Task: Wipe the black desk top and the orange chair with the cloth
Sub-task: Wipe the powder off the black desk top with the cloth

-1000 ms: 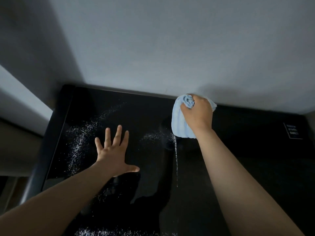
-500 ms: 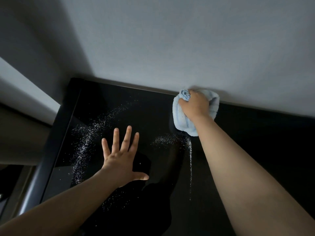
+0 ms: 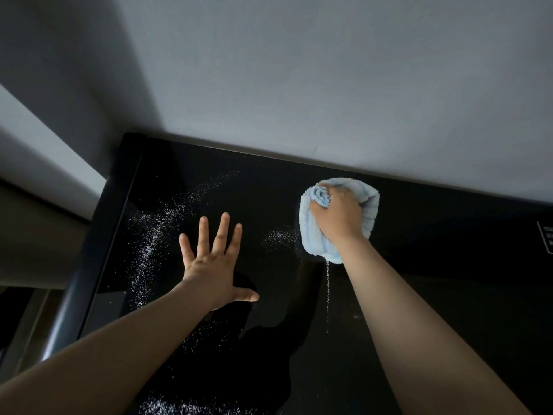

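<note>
The glossy black desk top [image 3: 449,295] fills the lower part of the view and runs up against the wall. My right hand [image 3: 338,215] grips a bunched light blue cloth [image 3: 309,235] and presses it on the desk near the far edge. My left hand [image 3: 214,262] lies flat on the desk with its fingers spread, left of the cloth. White powder [image 3: 149,244] is scattered over the left part of the desk, and a thin white line [image 3: 327,295] trails down from the cloth. The orange chair is out of view.
A grey wall [image 3: 329,85] stands right behind the desk. The desk's rounded left edge [image 3: 74,301] drops off toward a darker area. A small white-printed label [image 3: 546,241] sits at the desk's right side. More powder [image 3: 185,408] lies near the bottom edge.
My right hand has drawn the cloth a little back from the wall along the desk. The left hand stays flat in place. The view has shifted slightly.
</note>
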Demonstrator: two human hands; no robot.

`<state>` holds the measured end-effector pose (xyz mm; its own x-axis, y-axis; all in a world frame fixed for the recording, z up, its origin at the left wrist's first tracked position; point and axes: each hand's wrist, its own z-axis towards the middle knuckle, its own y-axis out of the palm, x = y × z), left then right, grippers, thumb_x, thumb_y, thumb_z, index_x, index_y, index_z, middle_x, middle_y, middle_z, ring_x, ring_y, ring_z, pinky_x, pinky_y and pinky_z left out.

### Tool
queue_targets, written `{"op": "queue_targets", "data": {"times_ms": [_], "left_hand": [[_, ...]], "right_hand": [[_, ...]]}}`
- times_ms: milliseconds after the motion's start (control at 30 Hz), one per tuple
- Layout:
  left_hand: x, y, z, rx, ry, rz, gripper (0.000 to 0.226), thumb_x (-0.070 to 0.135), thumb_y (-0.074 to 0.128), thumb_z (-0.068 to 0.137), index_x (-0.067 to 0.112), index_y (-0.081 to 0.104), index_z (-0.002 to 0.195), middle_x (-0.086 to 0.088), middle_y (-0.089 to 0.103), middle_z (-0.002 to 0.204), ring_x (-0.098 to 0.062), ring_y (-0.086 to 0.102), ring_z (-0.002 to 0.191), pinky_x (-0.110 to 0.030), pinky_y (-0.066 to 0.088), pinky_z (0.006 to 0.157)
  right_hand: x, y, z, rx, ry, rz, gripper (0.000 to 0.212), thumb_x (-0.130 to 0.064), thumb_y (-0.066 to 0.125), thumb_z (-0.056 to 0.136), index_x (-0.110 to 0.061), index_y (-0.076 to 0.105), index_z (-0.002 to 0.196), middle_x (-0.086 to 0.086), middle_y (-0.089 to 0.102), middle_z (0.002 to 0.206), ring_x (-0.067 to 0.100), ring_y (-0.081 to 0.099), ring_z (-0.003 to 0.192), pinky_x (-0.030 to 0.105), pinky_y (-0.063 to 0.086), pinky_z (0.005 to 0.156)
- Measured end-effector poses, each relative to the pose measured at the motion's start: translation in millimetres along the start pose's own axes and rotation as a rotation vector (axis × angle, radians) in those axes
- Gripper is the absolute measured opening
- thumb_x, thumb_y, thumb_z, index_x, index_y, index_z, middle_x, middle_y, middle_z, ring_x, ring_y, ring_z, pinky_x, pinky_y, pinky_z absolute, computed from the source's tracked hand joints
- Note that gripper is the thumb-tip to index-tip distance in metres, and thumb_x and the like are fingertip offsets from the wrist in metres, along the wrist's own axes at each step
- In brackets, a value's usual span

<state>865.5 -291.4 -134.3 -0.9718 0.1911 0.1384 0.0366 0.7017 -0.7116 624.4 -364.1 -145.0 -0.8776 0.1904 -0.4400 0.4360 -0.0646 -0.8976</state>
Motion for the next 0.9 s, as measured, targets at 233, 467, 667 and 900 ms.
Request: {"op": "queue_targets", "data": {"times_ms": [233,467,667,900], "left_hand": [[-1,0,0,0.007,0.001,0.012,0.137,0.088,0.051,0.06,0.023,-0.039,0.14,-0.003,-0.055,0.139,-0.039,-0.044,0.13,-0.067,-0.013,0.109],[-2,3,3,0.018,0.005,0.017,0.137,0.09,0.05,0.059,0.024,-0.039,0.14,-0.002,-0.055,0.138,-0.039,-0.044,0.13,-0.067,-0.012,0.109],[-2,4,3,0.034,0.009,0.017,0.137,0.09,0.05,0.059,0.024,-0.037,0.141,-0.002,-0.054,0.14,-0.039,-0.043,0.131,-0.067,-0.012,0.109],[-1,0,0,0.025,0.001,0.055,0.139,0.088,0.054,0.059,0.022,-0.035,0.143,-0.004,-0.05,0.143,-0.041,-0.038,0.135,-0.067,-0.008,0.109]], "right_hand": [[4,3,-28,0.015,0.011,-0.052,0.01,-0.018,0.058,0.088,-0.016,0.067,0.092,-0.001,0.066,0.081,0.017,0.063,0.076,0.041,0.055,0.071],[8,5,-50,0.022,0.025,-0.094,0.014,-0.021,0.056,0.085,-0.018,0.067,0.094,-0.003,0.066,0.084,0.014,0.063,0.081,0.038,0.055,0.075],[10,3,-73,0.023,0.047,-0.048,0.017,-0.019,0.059,0.086,-0.018,0.066,0.101,-0.003,0.067,0.09,0.015,0.063,0.087,0.038,0.054,0.081],[14,5,-109,0.068,0.015,0.012,0.022,-0.017,0.058,0.082,-0.016,0.067,0.102,-0.005,0.067,0.092,0.011,0.063,0.09,0.034,0.054,0.082]]}}
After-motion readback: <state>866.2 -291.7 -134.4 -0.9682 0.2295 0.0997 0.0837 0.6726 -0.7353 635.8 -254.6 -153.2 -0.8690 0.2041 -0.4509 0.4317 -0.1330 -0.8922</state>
